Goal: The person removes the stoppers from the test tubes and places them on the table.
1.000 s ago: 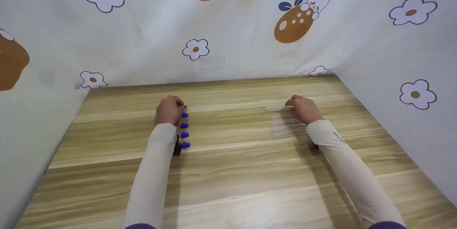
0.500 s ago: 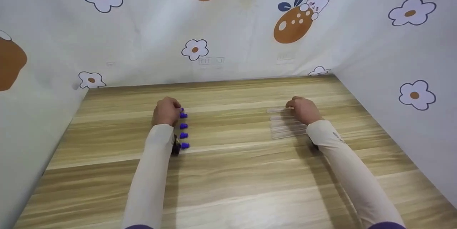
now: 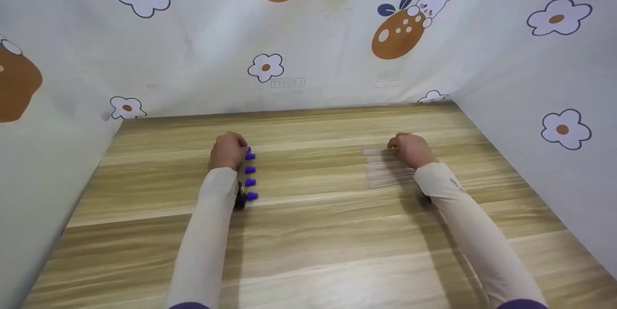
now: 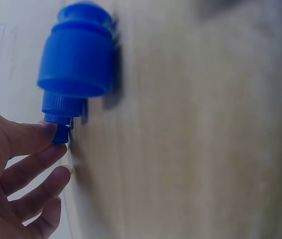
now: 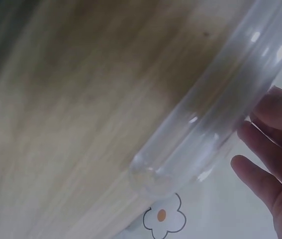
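Observation:
On the left, my left hand (image 3: 227, 151) pinches the farthest of several blue tube caps (image 3: 248, 149) between thumb and index finger. The left wrist view has this small cap (image 4: 61, 134) at the thumb tip, with larger-looking blue caps (image 4: 76, 62) nearer the camera. My right hand (image 3: 412, 150) holds the farthest clear test tube (image 3: 372, 152), its fingers bent over it; the tube's right part is hidden under the hand. Several more clear tubes (image 3: 385, 174) lie side by side just nearer. Across the right wrist view, clear tubes (image 5: 215, 109) run beside the fingers (image 5: 260, 184).
The other blue caps (image 3: 250, 169) form a column on the wood-grain table (image 3: 308, 232), close to the left wrist. A pale patterned cloth (image 3: 193, 48) with flowers and a rabbit hangs behind the table and along both sides.
The farthest cap has shifted slightly nearer to its neighbour with the left hand. The farthest tube has slid a little toward the other tubes, the right hand coming slightly nearer with it.

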A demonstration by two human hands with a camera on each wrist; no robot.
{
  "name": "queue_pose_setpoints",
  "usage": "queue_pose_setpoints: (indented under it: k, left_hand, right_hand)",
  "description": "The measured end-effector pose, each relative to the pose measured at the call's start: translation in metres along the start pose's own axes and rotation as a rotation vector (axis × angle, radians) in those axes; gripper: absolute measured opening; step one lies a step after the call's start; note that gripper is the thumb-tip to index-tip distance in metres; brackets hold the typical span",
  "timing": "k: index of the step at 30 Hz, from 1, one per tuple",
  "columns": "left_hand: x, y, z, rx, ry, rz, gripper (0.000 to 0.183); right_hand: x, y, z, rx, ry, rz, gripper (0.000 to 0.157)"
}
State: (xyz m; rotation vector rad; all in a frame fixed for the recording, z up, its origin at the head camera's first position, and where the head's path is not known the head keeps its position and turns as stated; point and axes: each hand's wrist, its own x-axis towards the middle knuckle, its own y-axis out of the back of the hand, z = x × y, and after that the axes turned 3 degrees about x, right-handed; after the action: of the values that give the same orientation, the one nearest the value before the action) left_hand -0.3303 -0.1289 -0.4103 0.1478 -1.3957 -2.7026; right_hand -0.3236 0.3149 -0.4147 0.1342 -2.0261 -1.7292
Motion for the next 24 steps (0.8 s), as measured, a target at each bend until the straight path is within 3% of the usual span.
queue_pose_setpoints:
  k: [14,24]
  left_hand:
    - [-0.005,0.001,0.002,-0.046,0.003,-0.036,0.026]
    - [0.003,0.016,0.01,-0.061,-0.034,-0.025,0.027]
  right_hand:
    - [-0.003,0.006,0.002,0.006,-0.018,-0.076,0.014]
    - [0.006,0.025,0.004,0.035,-0.053,-0.071,0.02]
